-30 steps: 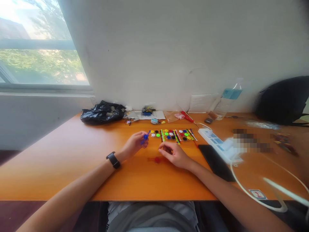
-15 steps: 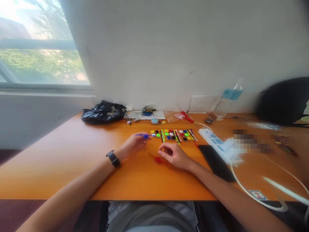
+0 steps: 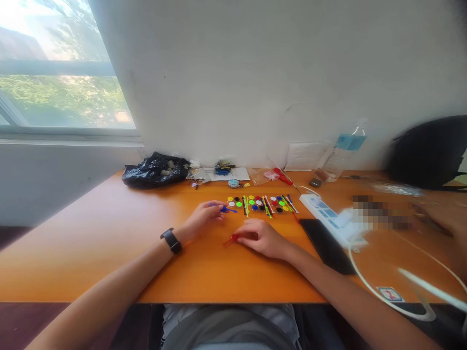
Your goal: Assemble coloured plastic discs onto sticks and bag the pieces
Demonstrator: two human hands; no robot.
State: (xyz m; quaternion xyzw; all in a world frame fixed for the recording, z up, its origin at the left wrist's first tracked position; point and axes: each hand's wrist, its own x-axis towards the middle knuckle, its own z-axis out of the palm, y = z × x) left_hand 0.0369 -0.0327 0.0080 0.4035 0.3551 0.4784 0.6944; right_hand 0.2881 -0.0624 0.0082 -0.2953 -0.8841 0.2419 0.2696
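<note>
My left hand [image 3: 208, 217], with a dark watch on its wrist, is closed on a blue plastic stick with a round disc [image 3: 224, 209]; the stick's pointed end sticks out to the right. Lower and to the right, the fingers of my right hand [image 3: 260, 237] pinch a red plastic stick with a round part [image 3: 230, 240], whose thin end points left just over the table. Beyond both hands lie several coloured discs [image 3: 252, 203]. Bundles of thin coloured sticks [image 3: 269, 207] lie among them in a row.
A black plastic bag [image 3: 156, 170] and a small round tin [image 3: 233, 183] sit at the back of the table [image 3: 91, 253]. To the right are a black phone [image 3: 324, 245], a white power strip [image 3: 324, 216] with cables, and a black backpack [image 3: 428, 153].
My right hand has moved slightly down and closed on the red stick, which was beneath its fingers. In my left hand the blue stick has turned, its tip now reaching further right.
</note>
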